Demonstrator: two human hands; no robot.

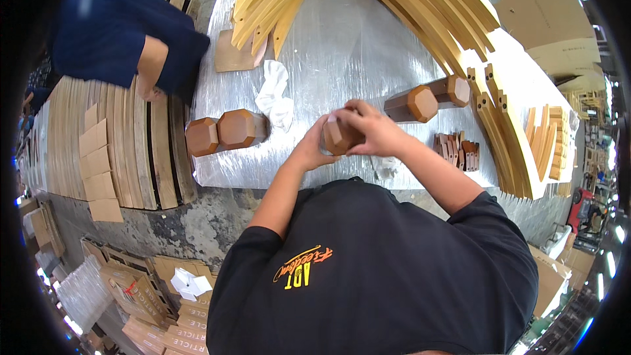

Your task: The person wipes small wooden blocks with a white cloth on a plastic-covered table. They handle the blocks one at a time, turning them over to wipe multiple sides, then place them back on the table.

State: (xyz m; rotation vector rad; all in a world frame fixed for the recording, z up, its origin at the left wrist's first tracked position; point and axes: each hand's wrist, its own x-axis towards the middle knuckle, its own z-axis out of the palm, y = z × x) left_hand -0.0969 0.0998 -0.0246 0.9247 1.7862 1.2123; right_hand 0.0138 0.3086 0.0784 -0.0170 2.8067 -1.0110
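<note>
Just in front of my body, both hands close around a brown wooden leg with an eight-sided end. My left hand grips its left side, while my right hand wraps over the top and right side. Two similar brown legs stand together on the left of the plastic-covered table. Another two legs sit to the right of my right hand. A crumpled white cloth lies beyond my left hand. Some clear plastic or white wrap is under my right forearm.
Curved light-wood pieces are piled at the far side, with more slats at the right edge. Small brown wooden pieces stand right of my right forearm. A co-worker in dark blue bends over stacked boards at the left.
</note>
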